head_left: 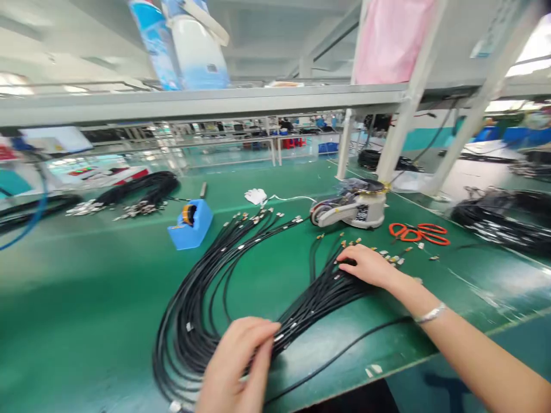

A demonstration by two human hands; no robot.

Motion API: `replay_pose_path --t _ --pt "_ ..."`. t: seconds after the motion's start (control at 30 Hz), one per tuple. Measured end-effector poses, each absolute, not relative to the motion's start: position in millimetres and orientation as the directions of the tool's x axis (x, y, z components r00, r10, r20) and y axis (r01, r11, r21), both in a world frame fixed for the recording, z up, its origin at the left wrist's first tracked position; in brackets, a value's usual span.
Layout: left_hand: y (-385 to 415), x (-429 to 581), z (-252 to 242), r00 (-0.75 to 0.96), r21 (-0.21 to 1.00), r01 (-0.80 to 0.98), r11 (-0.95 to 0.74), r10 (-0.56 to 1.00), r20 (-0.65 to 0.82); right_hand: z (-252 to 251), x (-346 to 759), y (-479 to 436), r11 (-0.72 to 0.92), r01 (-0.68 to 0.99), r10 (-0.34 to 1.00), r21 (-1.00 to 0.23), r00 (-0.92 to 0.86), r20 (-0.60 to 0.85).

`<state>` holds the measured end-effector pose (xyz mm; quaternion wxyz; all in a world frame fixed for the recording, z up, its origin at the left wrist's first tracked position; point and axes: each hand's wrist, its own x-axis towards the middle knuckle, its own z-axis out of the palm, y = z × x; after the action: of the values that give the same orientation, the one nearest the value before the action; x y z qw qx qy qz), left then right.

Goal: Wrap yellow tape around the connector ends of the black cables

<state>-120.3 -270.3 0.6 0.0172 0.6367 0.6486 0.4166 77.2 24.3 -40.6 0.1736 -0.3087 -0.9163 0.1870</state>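
Note:
A thick bundle of black cables (189, 310) bends in a U across the green bench, small connectors at both ends and white labels along it. At the front, my left hand (239, 361) is closed around part of the bundle, thumb and fingers close to a white label. My right hand (364, 265) lies over the bundle's right end, its fingers curled on the black cables near the brass-coloured connectors (394, 259); exactly how many strands it grips is hidden. One loose black cable (336, 351) runs along the front edge below the bundle.
Behind the bundle stand a blue tape dispenser (192, 225), a white glove (255, 196) and a grey label-tape machine (355, 206). Orange-handled scissors (419, 233) lie at right. More cable coils (508, 215) sit far right and back left (146, 189). A shelf (258, 100) crosses overhead.

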Motion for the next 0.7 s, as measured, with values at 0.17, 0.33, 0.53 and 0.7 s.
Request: replay_pose_path --t 0.17,0.33,0.53,0.7 --pt "-223.9 -90.3 11.9 -0.041 0.635 0.736 -0.235 0.921 0.388 -45.2 74.7 38.1 0.648 0.472 0.663 -0.598 -0.735 0.139" --pt "-148.4 -71.9 2.0 -0.095 0.565 0.825 -0.007 0.984 0.15 -55.6 61.3 40.7 0.414 0.432 0.766 -0.802 -0.641 0.05" --pt "-68.9 -74.7 -26.2 -0.246 0.682 0.702 0.207 0.969 -0.041 -59.8 51.1 39.0 0.124 0.333 0.825 -0.935 -0.557 -0.089" --pt "-56.2 -79.0 -37.9 -0.296 0.883 0.37 0.29 0.937 -0.183 -56.4 56.3 28.8 -0.025 0.194 0.813 -0.981 -0.567 -0.133"
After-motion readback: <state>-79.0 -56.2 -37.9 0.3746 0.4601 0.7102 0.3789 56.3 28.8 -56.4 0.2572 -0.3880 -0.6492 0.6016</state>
